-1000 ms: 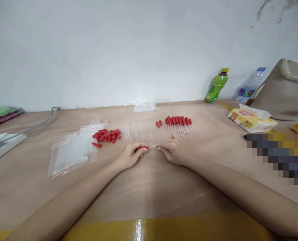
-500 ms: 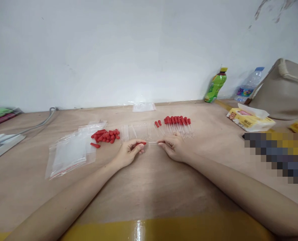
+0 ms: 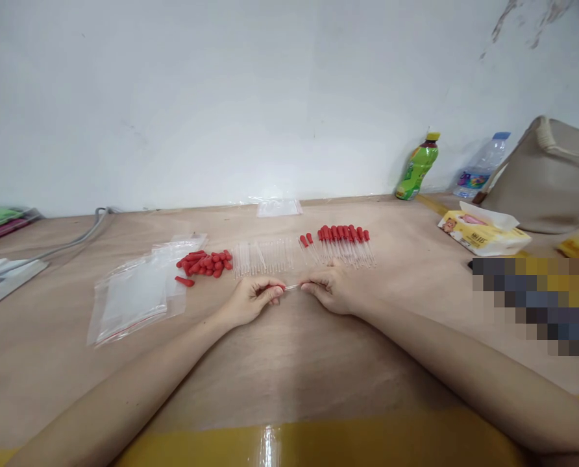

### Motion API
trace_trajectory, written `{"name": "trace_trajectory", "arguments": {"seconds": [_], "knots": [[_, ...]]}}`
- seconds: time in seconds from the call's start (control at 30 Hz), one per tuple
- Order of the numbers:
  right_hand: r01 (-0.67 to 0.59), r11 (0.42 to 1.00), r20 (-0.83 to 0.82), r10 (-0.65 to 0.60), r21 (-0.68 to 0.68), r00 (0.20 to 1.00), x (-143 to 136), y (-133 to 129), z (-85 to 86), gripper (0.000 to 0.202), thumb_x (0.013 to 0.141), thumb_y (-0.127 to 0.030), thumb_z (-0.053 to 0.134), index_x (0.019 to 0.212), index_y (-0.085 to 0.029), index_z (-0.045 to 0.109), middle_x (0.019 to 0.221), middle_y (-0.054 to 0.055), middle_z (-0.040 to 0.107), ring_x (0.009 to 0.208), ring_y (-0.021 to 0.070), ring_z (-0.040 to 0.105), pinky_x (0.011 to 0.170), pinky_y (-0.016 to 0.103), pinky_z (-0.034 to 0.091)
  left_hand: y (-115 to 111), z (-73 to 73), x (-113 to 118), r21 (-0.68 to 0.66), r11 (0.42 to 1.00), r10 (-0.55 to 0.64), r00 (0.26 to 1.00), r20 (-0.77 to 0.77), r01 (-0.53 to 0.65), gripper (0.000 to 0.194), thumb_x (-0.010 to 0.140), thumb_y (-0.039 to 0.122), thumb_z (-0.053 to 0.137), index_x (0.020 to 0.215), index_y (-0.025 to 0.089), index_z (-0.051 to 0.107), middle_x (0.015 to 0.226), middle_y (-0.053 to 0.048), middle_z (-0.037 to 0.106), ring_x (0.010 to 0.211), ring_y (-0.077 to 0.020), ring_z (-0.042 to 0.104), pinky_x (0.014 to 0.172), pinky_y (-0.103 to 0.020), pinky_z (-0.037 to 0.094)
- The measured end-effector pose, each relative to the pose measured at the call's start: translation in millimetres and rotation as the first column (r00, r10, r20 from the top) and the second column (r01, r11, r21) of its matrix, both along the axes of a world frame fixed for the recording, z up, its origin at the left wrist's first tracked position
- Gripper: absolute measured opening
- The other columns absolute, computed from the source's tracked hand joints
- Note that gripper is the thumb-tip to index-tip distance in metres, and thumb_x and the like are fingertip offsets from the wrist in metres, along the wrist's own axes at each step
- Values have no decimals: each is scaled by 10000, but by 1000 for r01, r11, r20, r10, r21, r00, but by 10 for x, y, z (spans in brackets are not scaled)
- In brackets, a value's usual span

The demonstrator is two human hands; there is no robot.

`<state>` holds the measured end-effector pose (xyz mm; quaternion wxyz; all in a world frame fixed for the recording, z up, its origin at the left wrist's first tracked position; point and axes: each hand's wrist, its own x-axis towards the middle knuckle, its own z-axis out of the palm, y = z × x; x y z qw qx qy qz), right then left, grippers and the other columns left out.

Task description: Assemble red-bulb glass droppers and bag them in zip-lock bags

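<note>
My left hand (image 3: pixel 253 300) pinches a red rubber bulb (image 3: pixel 283 288), of which only the end shows. Between the hands runs a thin clear tube (image 3: pixel 292 287), its left end at the bulb and its right end in the closed fingers of my right hand (image 3: pixel 329 289). A pile of red bulbs (image 3: pixel 204 263) lies to the left, beside a row of loose clear tubes (image 3: pixel 263 255). Behind my right hand lie several tubes with red bulbs on them (image 3: pixel 345 243), two of these set a little apart.
Clear plastic bags (image 3: pixel 134 298) lie at the left, another bag (image 3: pixel 278 207) by the wall. To the right are a green bottle (image 3: pixel 418 167), a clear bottle (image 3: pixel 484 165), a tissue pack (image 3: pixel 484 232) and a beige bag (image 3: pixel 547 181). A grey cable (image 3: pixel 82 235) crosses the far left.
My right hand has moved left and slightly down, closer to my left hand. The tube now meets the bulb, and less of it shows between the hands.
</note>
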<state>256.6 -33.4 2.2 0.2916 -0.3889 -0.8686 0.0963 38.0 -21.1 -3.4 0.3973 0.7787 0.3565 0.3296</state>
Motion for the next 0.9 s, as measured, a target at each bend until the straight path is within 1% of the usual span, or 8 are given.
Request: {"name": "trace_trajectory", "arguments": {"seconds": [0.1, 0.2, 0.3, 0.43, 0.6, 0.7, 0.8, 0.9], "knots": [[-4, 997, 82, -3, 77, 997, 14, -7, 36, 212, 870, -244, 437, 853, -231, 648, 793, -8, 676, 696, 128, 568, 705, 306, 253, -27, 20, 16, 16, 1000, 3, 999, -41, -3, 226, 800, 300, 532, 846, 108, 643, 610, -21, 599, 551, -97, 557, 545, -205, 468], [43, 982, 133, -67, 182, 989, -5, -43, 46, 233, 871, -251, 426, 836, -220, 653, 773, 0, 667, 668, 125, 549, 672, 304, 233, -54, 46, 28, 69, 997, 44, 996, -83, -39, 222, 805, 292, 528, 841, 110, 649, 610, -22, 604, 549, -96, 553, 536, -197, 457], [102, 970, 134, -134, 222, 982, -41, -84, 25, 261, 878, -261, 410, 820, -218, 661, 767, 10, 665, 639, 121, 535, 663, 305, 227, -63, 54, 28, 127, 988, 98, 991, -94, -85, 224, 808, 299, 529, 857, 117, 650, 626, -28, 622, 558, -104, 563, 543, -205, 466], [137, 978, 85, -152, 158, 985, -64, -98, 4, 231, 870, -271, 433, 845, -218, 657, 807, 14, 676, 649, 129, 542, 685, 303, 251, -41, 25, 11, 151, 983, 117, 991, -69, -106, 229, 796, 310, 550, 878, 123, 653, 650, -36, 643, 578, -114, 581, 562, -219, 488], [35, 998, 25, -34, -57, 999, -27, -37, 23, 221, 881, -238, 420, 854, -217, 638, 810, -5, 678, 712, 126, 568, 701, 279, 298, -23, 7, 4, 68, 996, 63, 998, -14, -62, 237, 787, 301, 558, 899, 115, 651, 650, -37, 645, 583, -114, 592, 583, -229, 507], [18, 1000, 74, -16, -23, 997, -6, -4, 7, 219, 876, -242, 429, 811, -212, 636, 776, -3, 675, 702, 133, 568, 716, 294, 283, -39, 25, 15, 53, 997, 50, 998, -24, -49, 224, 784, 287, 558, 879, 110, 657, 635, -36, 642, 562, -109, 588, 564, -221, 502], [59, 997, 148, -65, 48, 987, -18, -13, -20, 225, 863, -252, 442, 745, -205, 628, 702, 1, 664, 631, 131, 543, 718, 314, 262, -61, 43, 25, 88, 994, 72, 995, -65, -66, 215, 785, 278, 555, 865, 111, 665, 630, -36, 644, 555, -109, 584, 550, -216, 494], [105, 994, 169, -109, 33, 980, -61, -48, -26, 251, 857, -253, 440, 680, -194, 609, 644, -1, 645, 566, 116, 504, 718, 322, 264, -77, 44, 26, 147, 986, 103, 987, -123, -84, 214, 782, 290, 564, 866, 127, 674, 696, -48, 674, 601, -124, 602, 573, -225, 497]]}}
